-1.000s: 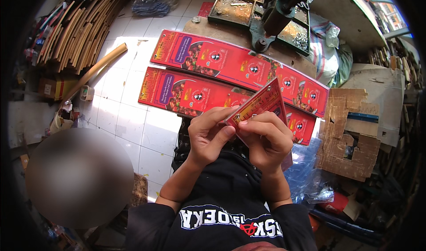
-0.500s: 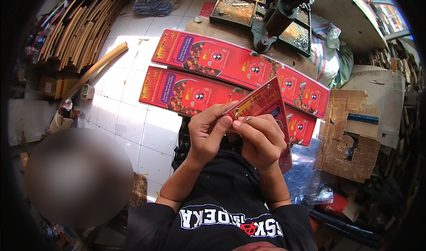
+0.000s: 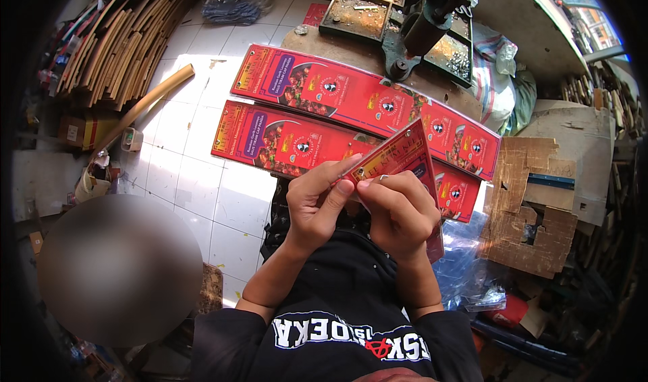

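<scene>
A glossy red printed sign panel (image 3: pixel 405 151) with a gold-coloured end is held up at a tilt in front of my chest. My left hand (image 3: pixel 316 198) pinches its near left corner between thumb and fingers, close to a small dark eyelet or hole. Alongside, my right hand (image 3: pixel 402 210) is closed at the panel's near edge, thumb and fingertips meeting by the left thumb. Whether those fingertips hold anything small besides the edge cannot be seen. Just beyond lie two long red sign panels of similar print, the upper panel (image 3: pixel 351 93) and the lower panel (image 3: pixel 270 136), roughly parallel.
A dark metal press (image 3: pixel 422 34) stands at the back between trays (image 3: pixel 356 19) holding small metallic bits. Stacked cardboard sheets (image 3: pixel 125 41) fill the left, with a cardboard tube (image 3: pixel 158 98) near them. To the right are cut cardboard (image 3: pixel 523 213) and clear plastic (image 3: pixel 466 264).
My right hand's fingers have shifted slightly along the panel's edge, and the panel has tilted a little. My left hand keeps its pinch; the lying panels have not moved.
</scene>
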`<state>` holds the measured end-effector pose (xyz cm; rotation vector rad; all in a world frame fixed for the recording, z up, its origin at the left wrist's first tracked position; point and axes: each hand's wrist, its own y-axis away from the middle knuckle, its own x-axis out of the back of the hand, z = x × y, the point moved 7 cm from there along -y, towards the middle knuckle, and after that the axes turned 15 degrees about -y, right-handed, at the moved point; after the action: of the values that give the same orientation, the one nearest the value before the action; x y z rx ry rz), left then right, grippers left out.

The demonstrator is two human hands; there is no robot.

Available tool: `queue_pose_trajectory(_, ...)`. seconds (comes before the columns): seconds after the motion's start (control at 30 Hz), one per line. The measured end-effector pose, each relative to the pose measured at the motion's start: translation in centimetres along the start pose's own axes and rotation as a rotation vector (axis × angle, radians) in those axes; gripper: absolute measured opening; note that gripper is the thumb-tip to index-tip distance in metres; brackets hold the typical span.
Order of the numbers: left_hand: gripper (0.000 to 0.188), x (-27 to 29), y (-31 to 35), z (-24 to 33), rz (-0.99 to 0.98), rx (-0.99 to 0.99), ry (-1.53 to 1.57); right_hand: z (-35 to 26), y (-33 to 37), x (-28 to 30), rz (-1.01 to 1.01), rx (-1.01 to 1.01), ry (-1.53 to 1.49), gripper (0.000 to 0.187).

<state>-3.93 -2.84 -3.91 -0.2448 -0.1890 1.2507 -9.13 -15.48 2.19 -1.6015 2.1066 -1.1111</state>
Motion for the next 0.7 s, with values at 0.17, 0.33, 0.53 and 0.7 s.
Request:
queue_pose_trajectory(0.17,0.030,0.2,0.1,0.6,0.000,-0.073,-0.087,-0.3,-0.5,0.0,-0.015,-0.126,-0.036,0.025)
queue_pose_trajectory(0.33,0.030,0.2,0.1,0.5,0.022,-0.087,-0.088,-0.2,-0.6,-0.3,-0.024,-0.211,-0.023,0.021)
queue_pose_trajectory(0.53,0.029,-0.1,0.4,-0.1,0.023,0.045,0.051,0.2,0.1,-0.3,0.001,-0.083,-0.043,0.020)
queue_pose_trajectory(0.7,0.029,0.0,0.6,-0.9,0.053,0.079,0.079,0.2,0.4,-0.2,0.027,-0.058,-0.061,0.021)
